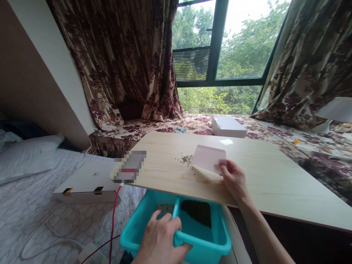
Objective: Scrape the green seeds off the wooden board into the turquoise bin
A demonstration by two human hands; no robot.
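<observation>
My right hand is closed on a thin pale pink plastic scraper with rounded corners, pinched at its right end. The scraper is tilted above the light wooden board, and its left edge is beside a small heap of greenish-brown grains. A few grains lie scattered around the heap. Below the board's front edge is a turquoise two-part bin. Dark grains fill the back of its right compartment; a few specks show in the left one. My left hand grips the bin near its divider and front rim.
A blurred-out device with a red cable lies at the board's left end. A white box sits on the quilted bed. Behind the board, another white box stands on the flowered window seat, with a lamp far right.
</observation>
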